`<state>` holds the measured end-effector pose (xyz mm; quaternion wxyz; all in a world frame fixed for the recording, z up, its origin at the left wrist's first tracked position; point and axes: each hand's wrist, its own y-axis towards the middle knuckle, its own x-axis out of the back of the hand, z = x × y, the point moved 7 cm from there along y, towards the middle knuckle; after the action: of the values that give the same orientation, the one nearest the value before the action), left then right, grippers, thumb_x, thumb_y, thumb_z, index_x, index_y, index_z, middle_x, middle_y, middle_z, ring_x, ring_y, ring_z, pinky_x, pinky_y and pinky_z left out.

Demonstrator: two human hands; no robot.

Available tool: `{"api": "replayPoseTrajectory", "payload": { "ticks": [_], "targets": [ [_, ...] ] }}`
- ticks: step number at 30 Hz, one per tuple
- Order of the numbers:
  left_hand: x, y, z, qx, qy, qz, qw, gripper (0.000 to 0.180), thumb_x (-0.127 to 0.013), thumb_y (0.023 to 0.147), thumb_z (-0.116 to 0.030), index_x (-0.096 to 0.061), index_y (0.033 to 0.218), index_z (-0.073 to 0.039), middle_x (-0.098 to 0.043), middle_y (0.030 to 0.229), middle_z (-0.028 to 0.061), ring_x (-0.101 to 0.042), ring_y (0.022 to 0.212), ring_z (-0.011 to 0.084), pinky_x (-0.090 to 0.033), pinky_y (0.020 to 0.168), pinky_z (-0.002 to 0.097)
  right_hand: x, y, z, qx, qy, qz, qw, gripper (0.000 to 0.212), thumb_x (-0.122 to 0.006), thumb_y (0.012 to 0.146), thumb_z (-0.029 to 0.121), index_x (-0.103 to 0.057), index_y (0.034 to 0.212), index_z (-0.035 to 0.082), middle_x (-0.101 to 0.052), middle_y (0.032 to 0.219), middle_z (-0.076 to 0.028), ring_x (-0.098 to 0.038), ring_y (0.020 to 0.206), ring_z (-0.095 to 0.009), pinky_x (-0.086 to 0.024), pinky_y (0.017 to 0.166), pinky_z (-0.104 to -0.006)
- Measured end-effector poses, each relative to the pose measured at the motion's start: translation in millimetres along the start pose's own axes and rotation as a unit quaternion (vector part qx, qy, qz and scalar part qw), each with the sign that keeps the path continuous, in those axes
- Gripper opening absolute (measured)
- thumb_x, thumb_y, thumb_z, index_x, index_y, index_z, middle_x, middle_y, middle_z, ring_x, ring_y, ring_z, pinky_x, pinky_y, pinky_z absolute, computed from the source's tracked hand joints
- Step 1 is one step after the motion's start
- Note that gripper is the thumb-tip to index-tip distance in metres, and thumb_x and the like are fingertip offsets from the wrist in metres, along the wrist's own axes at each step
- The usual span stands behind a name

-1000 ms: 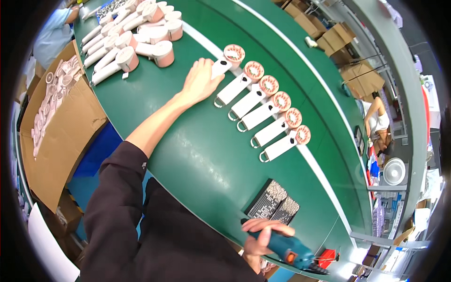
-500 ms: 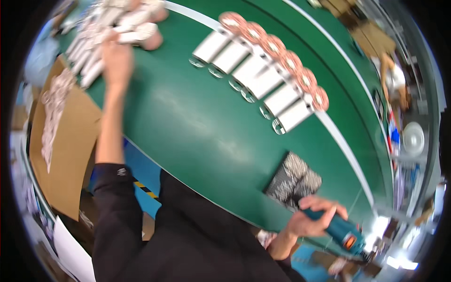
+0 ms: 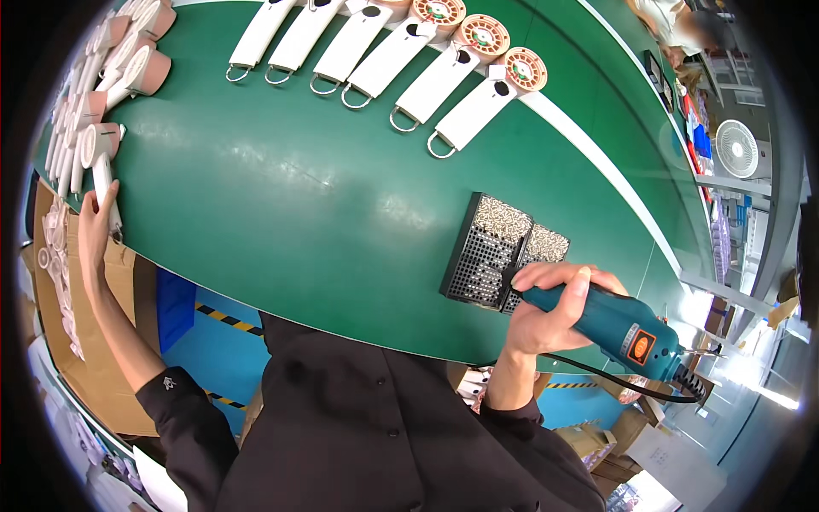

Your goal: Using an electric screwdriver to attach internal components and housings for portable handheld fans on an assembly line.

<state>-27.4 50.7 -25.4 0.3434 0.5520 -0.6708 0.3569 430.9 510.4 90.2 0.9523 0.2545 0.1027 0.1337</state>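
Observation:
At the table's left edge my left hand (image 3: 94, 226) has its fingers closed round the white handle (image 3: 103, 177) of a handheld fan, beside a pile of similar fans (image 3: 141, 70) with pink heads. My right hand (image 3: 554, 311) grips a teal electric screwdriver (image 3: 627, 331), its cable trailing from the back end. The screwdriver's dark nose points at a black screw tray (image 3: 461, 260) holding many small screws; its exact tip is hard to make out. Beyond the tray lies a slanted row of white fans (image 3: 465, 113) with pink slotted round heads and wire loops at the handle ends.
The green tabletop (image 3: 281, 222) carries a white curved line (image 3: 589, 149) past the row. Below the left edge stands a cardboard box (image 3: 119, 333) with pink-white parts. A person (image 3: 661, 21) is at the far right, near a white round fan (image 3: 737, 148).
My left hand has shifted from the upper part of the pile to a fan handle by the near table edge. The whole view has swung. My right hand still holds the screwdriver at the tray.

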Motion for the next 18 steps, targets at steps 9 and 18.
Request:
{"api": "replayPoseTrajectory", "payload": {
  "ticks": [9,18],
  "targets": [
    [-68,-112,-118,0.049,-0.256,0.183,0.948,0.033,-0.067,0.089,-0.022,-0.048,0.111,-0.005,-0.054,0.067,-0.0001,-0.052,0.048,0.0074,-0.041,0.043,0.0201,0,3,-7,-0.005,-0.011,-0.005,1.0,0.022,-0.055,0.088,0.002,-0.038,0.102,-0.001,-0.049,0.053,-0.012,-0.049,0.037,-0.019,-0.049,0.037,-0.0339],
    [-128,-191,-185,0.052,-0.384,0.348,0.853,0.036,-0.058,0.093,-0.015,-0.043,0.122,-0.001,-0.06,0.078,0.0068,-0.062,0.058,0.0147,-0.052,0.053,0.026,-2,3,-12,-0.017,0.003,0.008,1.0,0.022,-0.056,0.088,0.003,-0.038,0.1,0.0,-0.049,0.053,-0.012,-0.049,0.037,-0.02,-0.049,0.037,-0.0341]
  ]
}}
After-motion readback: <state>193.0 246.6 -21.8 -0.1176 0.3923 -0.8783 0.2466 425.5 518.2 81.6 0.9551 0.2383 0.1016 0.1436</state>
